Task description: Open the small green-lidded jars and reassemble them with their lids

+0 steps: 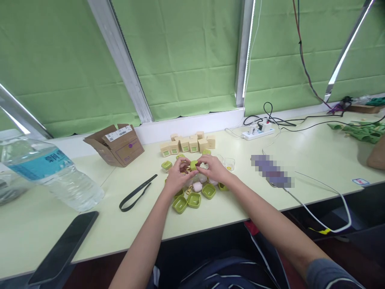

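My left hand (pixel 178 176) and my right hand (pixel 214 168) meet over the middle of the table, fingers closed on a small green square case part (pixel 193 165) between them. Below my hands lie several open green square cups (pixel 194 200), hollow side up. A small pale pink case (pixel 197 186) and a thin yellow cord (pixel 189 190) rest among them. Beside my left fingers sits a green-lidded clear box (pixel 166 165). To the right of my right hand stands a clear box (pixel 229 164) with something yellow inside. My hands hide several parts beneath them.
Several small cardboard boxes (pixel 184 145) stand behind, with an opened carton (pixel 120 146) at left. A black strap (pixel 136 193), phone (pixel 64 247) and water bottle (pixel 57 170) lie left. Rightward are a blurred-out device (pixel 272 171), white cable (pixel 345 204) and power strip (pixel 258 133).
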A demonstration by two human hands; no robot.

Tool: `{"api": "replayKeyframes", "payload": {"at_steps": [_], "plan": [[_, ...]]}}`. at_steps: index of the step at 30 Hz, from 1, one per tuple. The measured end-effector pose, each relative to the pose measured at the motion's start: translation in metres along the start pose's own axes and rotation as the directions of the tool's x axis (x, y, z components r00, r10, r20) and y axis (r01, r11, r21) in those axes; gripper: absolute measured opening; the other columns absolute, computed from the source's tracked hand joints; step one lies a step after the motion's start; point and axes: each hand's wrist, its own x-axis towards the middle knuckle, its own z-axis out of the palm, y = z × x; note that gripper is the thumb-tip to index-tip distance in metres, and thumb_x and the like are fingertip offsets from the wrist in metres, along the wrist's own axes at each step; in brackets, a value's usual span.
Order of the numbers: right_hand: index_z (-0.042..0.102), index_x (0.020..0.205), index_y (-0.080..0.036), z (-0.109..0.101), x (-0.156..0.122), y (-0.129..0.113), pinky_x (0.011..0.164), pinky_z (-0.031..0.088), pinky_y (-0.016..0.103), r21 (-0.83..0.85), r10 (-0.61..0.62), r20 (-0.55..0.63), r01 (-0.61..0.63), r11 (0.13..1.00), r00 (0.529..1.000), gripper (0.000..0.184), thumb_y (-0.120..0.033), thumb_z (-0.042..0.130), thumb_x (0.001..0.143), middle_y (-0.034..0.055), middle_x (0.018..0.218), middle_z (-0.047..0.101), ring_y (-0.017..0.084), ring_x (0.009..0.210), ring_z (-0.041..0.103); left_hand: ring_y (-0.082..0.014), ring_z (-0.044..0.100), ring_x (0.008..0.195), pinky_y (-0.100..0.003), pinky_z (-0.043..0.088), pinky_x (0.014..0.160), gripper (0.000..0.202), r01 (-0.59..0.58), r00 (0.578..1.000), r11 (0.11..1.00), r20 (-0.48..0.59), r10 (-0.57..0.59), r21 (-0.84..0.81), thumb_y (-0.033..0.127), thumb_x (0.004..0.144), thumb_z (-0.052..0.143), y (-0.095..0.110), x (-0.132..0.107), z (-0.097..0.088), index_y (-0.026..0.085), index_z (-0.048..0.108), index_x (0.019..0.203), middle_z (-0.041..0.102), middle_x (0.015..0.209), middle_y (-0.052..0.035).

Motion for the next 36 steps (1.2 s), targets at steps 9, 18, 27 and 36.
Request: {"api": "replayKeyframes", "payload": {"at_steps": [9,18,27,36], "plan": [[0.069,0.077,-0.019,0.005,0.000,0.002,0.072,0.046,0.027,0.211,0.158,-0.011,-0.152,0.966,0.987,0.009,-0.022,0.062,0.082,0.0013,0.079,0.070,0.015,0.078,0.062,-0.0164,0.063,0.082,-0.031,0.053,0.075,0.033,-0.026,0.998,1.000,0.056,0.026,-0.001,0.042,0.077,0.075,0.009,-0.002,-0.002,0.019,0.056,0.092,0.064,0.090,-0.0032],[0.070,0.075,-0.017,0.004,0.002,0.004,0.069,0.049,0.026,0.388,0.241,0.031,-0.234,0.892,0.970,0.016,-0.031,0.064,0.081,0.0002,0.074,0.070,0.015,0.073,0.063,-0.0218,0.068,0.097,-0.035,0.055,0.082,0.029,-0.032,0.995,0.994,0.088,0.042,-0.108,0.041,0.083,0.065,0.005,-0.003,-0.003,0.020,0.056,0.101,0.068,0.104,-0.0090],[0.068,0.073,-0.017,0.003,0.003,0.005,0.067,0.048,0.026,0.569,0.284,0.117,-0.299,0.766,0.952,0.029,-0.045,0.070,0.078,-0.0006,0.071,0.068,0.015,0.068,0.061,-0.0203,0.071,0.088,-0.037,0.056,0.083,0.027,-0.078,0.992,0.990,0.085,0.089,-0.117,0.038,0.089,0.062,0.002,-0.003,-0.001,0.021,0.053,0.107,0.070,0.102,-0.0080],[0.066,0.071,-0.016,0.004,0.003,0.014,0.067,0.045,0.025,0.598,0.274,0.151,-0.309,0.740,0.950,0.034,-0.049,0.073,0.076,-0.0014,0.069,0.063,0.014,0.068,0.056,-0.0192,0.071,0.078,-0.033,0.057,0.073,0.027,-0.105,0.994,0.993,0.013,0.105,-0.048,0.041,0.086,0.066,-0.001,-0.001,-0.002,0.018,0.063,0.100,0.071,0.093,-0.0069]]}}
